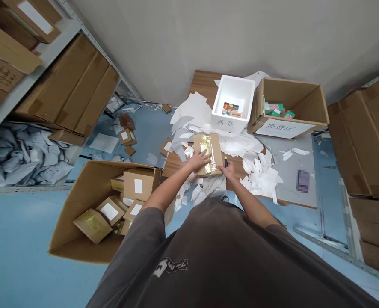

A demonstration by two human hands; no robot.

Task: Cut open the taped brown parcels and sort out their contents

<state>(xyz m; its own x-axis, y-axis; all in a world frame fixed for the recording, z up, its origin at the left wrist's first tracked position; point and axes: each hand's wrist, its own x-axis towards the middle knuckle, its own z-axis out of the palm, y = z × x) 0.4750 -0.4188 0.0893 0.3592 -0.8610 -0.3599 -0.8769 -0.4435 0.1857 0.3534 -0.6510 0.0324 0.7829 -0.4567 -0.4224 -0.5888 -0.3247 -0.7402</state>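
Observation:
A taped cardboard box (pixel 214 147) lies before me on the work table, shiny yellowish tape running along its top. Across its left side my left hand (pixel 199 161) rests flat with the fingers stretched out. My right hand (pixel 228 170) is at the box's lower right corner, closed around a utility knife (pixel 226 162) with a dark body and a yellow tip end. Its fingers also touch the box edge. Whether the blade is out is too small to tell. Torn white paper (pixel 262 173) lies to the right of the knife.
Behind the box stand a white foam bin (pixel 217 96) with small packets and an open carton (pixel 256 112) with green-and-white boxes. A large carton (pixel 67 214) of parcels stands at my left. Shelves (pixel 59 42) flank both sides; small boxes (pixel 127 137) litter the floor.

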